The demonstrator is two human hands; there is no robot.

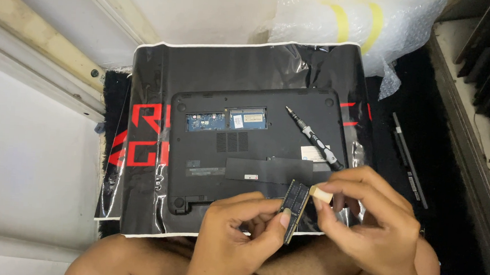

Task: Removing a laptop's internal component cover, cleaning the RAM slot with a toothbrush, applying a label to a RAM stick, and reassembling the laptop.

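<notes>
We hold a memory module in our left hand, pinched at its lower end. Our right hand presses a pale eraser against its upper edge. Beyond them a black laptop lies bottom up on a black mat, its memory bay uncovered. A screwdriver rests on the laptop, and bubble wrap lies behind the mat.
</notes>
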